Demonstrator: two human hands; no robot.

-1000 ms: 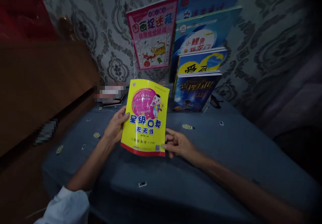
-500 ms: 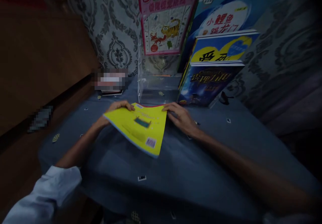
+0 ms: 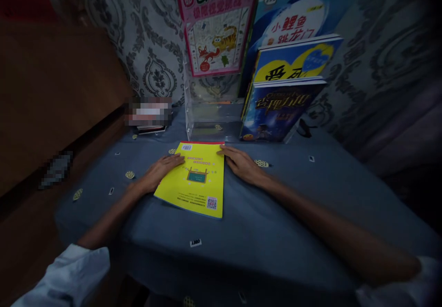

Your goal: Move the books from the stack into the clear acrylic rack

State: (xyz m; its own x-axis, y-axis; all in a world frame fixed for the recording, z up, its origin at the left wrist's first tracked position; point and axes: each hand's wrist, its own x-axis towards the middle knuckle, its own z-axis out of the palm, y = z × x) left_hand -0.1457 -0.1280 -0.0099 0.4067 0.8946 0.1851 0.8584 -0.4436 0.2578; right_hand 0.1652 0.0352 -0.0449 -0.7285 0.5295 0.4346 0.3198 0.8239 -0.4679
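A thin yellow workbook (image 3: 195, 182) lies flat on the blue cloth-covered table (image 3: 276, 215), back cover up, with a barcode and a QR code showing. My left hand (image 3: 159, 171) rests on its left edge, fingers stretched over the cover. My right hand (image 3: 241, 163) touches its upper right corner, fingers apart. Neither hand is closed around the book.
A clear acrylic book stand (image 3: 212, 118) sits behind the workbook, its lower left slot empty. It holds a pink puzzle book (image 3: 217, 26) and several blue books (image 3: 283, 109). A wooden surface (image 3: 51, 109) runs along the left. Patterned wallpaper is behind.
The yellow workbook was held upright with its front facing me, then turned over and laid flat on the table. Both hands went down with it and now rest on its edges.
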